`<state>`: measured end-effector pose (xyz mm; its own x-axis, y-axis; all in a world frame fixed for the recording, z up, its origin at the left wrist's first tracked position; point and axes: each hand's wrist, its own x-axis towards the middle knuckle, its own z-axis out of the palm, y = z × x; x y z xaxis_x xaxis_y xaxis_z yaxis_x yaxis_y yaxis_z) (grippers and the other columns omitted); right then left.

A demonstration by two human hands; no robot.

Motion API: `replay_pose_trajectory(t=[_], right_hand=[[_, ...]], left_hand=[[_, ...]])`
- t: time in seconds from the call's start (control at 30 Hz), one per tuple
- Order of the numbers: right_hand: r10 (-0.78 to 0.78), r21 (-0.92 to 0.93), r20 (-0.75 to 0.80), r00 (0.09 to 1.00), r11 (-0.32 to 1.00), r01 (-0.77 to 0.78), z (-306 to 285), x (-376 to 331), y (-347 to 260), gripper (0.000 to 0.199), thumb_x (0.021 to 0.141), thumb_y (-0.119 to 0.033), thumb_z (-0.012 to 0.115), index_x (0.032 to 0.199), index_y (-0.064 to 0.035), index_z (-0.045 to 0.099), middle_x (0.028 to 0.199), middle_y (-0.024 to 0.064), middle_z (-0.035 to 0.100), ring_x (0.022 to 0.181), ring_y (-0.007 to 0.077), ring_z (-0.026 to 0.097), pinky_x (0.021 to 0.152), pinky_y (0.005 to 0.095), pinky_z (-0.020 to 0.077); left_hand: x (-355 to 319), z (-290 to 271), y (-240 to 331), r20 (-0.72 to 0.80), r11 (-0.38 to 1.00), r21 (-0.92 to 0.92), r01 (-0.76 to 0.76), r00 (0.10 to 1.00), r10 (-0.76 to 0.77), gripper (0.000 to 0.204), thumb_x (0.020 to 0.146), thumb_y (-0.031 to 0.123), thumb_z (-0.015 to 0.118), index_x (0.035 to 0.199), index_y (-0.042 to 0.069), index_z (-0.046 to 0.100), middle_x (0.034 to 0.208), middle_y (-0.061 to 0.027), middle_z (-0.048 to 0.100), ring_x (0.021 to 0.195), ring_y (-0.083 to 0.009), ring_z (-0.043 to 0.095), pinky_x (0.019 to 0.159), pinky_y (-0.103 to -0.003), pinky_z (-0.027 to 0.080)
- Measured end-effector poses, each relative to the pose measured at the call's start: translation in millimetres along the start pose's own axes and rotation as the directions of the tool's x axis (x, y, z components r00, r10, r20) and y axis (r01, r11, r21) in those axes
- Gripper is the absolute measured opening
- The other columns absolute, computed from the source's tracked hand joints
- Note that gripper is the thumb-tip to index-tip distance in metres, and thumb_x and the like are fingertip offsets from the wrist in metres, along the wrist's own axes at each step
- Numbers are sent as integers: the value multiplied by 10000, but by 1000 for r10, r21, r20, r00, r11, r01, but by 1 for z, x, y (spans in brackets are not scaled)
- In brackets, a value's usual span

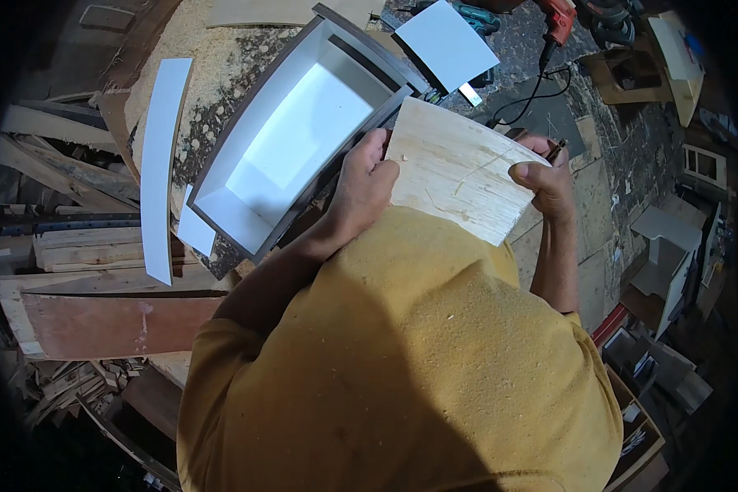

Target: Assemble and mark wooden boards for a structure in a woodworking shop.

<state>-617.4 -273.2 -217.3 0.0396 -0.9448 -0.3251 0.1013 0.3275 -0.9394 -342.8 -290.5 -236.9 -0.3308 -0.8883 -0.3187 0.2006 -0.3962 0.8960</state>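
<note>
- Plywood panel [459, 168]: pale, bare grain, faint curved pencil line on its face; held up in front of the chest over the yellow shirt [418, 369], between both hands, tilted w/ its far corner toward the drawer box.
- Left hand [362, 184]: on panel's left edge, thumb on top of the face, fingers wrapped behind; grip closed on the board.
- Right hand [549, 180]: on panel's right edge, fingers curled round it, grip closed on the board; a thin dark pencil-like stick [556, 150] pokes out by the fingers – can't tell exactly what it is.
- Drawer box [299, 135]: dark-edged frame, white inside, open side up, just beyond the left hand on the sawdust-covered worktop [221, 74]; panel's top corner is touching or just over its near rim – can't tell which.
- White curved strip [161, 164]: lies left of the box, apart from it.
- White square board [445, 43]: beyond the box's far corner, propped at an angle.
- Red power drill [558, 20]: top of view, black cord trailing down toward the panel.
- Teal tool [477, 16] just left of the drill, partly hidden.
- Timber offcuts & planks [98, 320] stacked at left; small white cabinet parts [668, 246] on the floor at right, well apart from the hands.
</note>
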Motion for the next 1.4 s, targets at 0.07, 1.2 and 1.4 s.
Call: replay_pose_trajectory(t=[0.07,1.2,1.4], right_hand=[[-7,15,12,1000,1000,6,-2,2,0,263,629,-127,744,841,-3,651,728,8,621,601,75,553,564,223,445],[-16,-1,0,1000,1000,16,2,4,3,258,620,-139,733,828,-13,647,726,2,612,609,75,551,572,233,449],[18,1,-5,1000,1000,-18,7,4,0,263,618,-149,733,825,-10,650,725,7,618,608,79,556,574,238,459]], left_hand=[[0,2,3,-5,999,39,-29,1000,29,257,843,51,481,1067,-72,513,978,-119,608,872,-122,555,813,-277,456],[-4,-2,4,-49,992,94,-81,995,86,214,858,38,443,1021,-66,534,893,-97,610,824,-108,554,760,-267,455],[-1,-4,2,-71,981,195,20,997,-6,194,854,32,454,1007,-63,525,917,-103,603,867,-98,541,763,-267,453]])
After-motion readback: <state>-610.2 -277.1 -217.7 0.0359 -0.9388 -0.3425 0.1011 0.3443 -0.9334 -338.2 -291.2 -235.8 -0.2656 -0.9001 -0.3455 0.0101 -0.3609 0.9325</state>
